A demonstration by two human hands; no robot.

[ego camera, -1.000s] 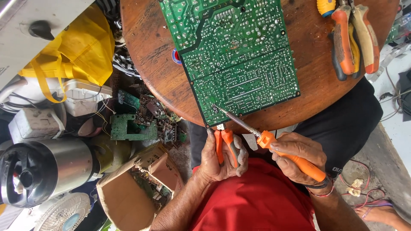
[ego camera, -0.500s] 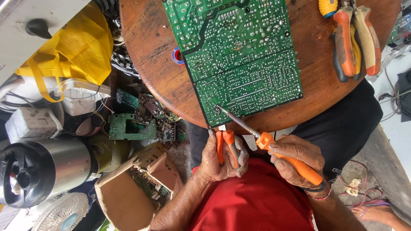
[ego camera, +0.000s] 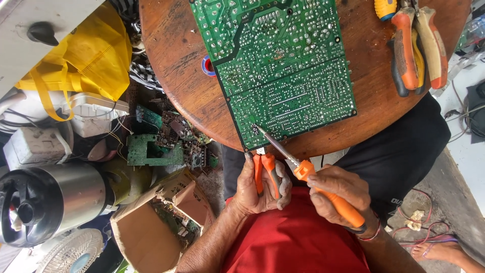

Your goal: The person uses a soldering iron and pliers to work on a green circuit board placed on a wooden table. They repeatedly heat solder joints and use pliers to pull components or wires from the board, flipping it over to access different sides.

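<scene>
Two bare hands work at the near edge of a round wooden table (ego camera: 187, 86), seen from above by a camera on the person's head. A large green circuit board (ego camera: 278, 65) lies flat on the table with its solder side up, and its near corner reaches almost to the table's rim.

The right hand (ego camera: 338, 194) is closed in a full grip around the orange handle of a soldering iron (ego camera: 308, 174). The iron's thin metal shaft slants up and to the left, and its tip rests on the board close to that near corner.

The left hand (ego camera: 260, 187) sits just beside the right, below the table's edge. Its fingers are curled shut around the orange handles of a small pair of pliers (ego camera: 265, 169), whose nose points up to the board's near edge. Whether the nose is gripping the edge cannot be told.

A red shirt (ego camera: 298, 237) fills the lower middle of the view.

At the far right of the table lie larger orange-handled pliers (ego camera: 417, 48), well apart from both hands.

On the floor to the left are a yellow bag (ego camera: 86, 50), a metal flask (ego camera: 55, 202), an open cardboard box (ego camera: 151, 227) and loose scraps of small circuit boards (ego camera: 151, 149).
</scene>
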